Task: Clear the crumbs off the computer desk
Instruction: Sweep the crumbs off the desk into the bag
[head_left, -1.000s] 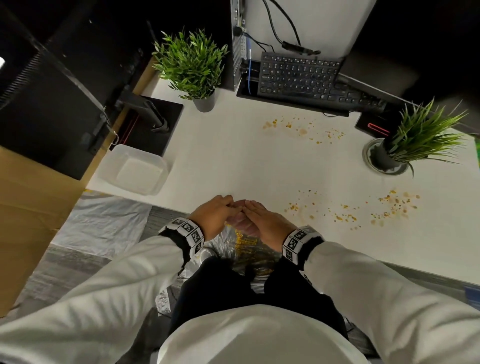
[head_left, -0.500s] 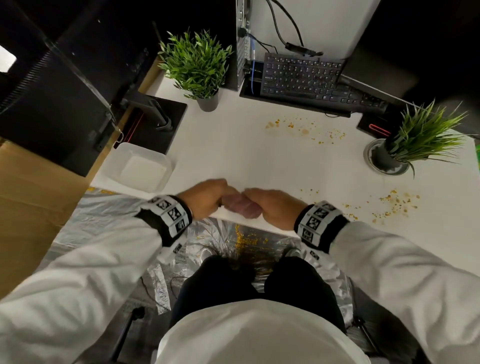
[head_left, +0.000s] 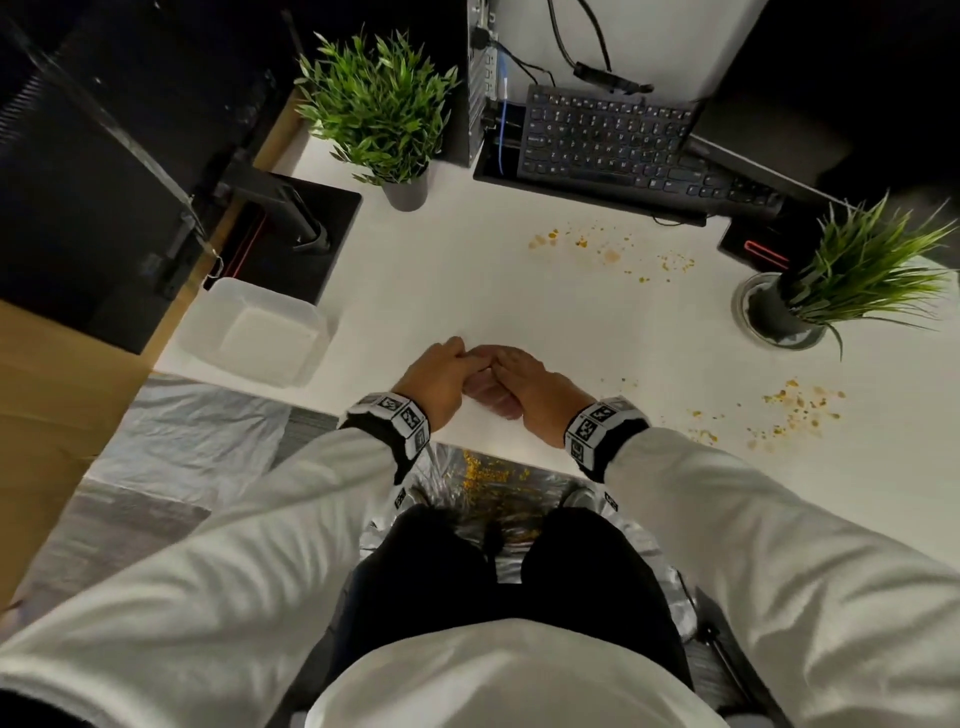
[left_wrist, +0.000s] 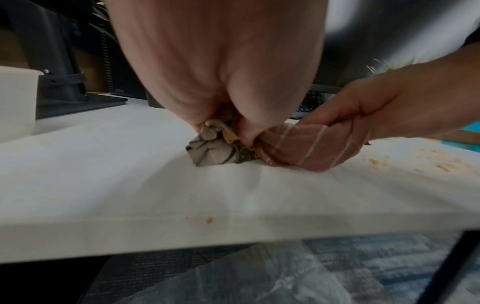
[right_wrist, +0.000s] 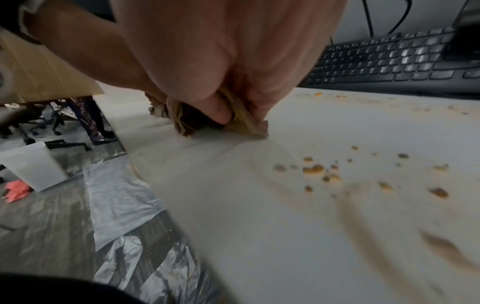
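Both hands meet over the near middle of the white desk (head_left: 467, 270) and hold one bunched cloth (head_left: 488, 397) between them. My left hand (head_left: 441, 379) pinches a grey, dark-patterned end of the cloth (left_wrist: 210, 152). My right hand (head_left: 530, 387) grips the pinkish striped part (left_wrist: 311, 148), with the folds under its thumb (right_wrist: 221, 115). Orange crumbs (head_left: 795, 405) lie at the near right, and crumbs (head_left: 608, 249) also lie before the keyboard. More crumbs (right_wrist: 314, 168) sit just right of the cloth.
A black keyboard (head_left: 623, 145) lies at the back. Potted plants stand at the back left (head_left: 384, 109) and right (head_left: 841, 275). A clear plastic tub (head_left: 254, 338) sits at the left edge by a monitor stand (head_left: 291, 218). Plastic sheeting (head_left: 493, 483) with fallen crumbs covers the floor.
Both hands, still joined on the cloth, have moved forward from beyond the desk's near edge to over the desk top.
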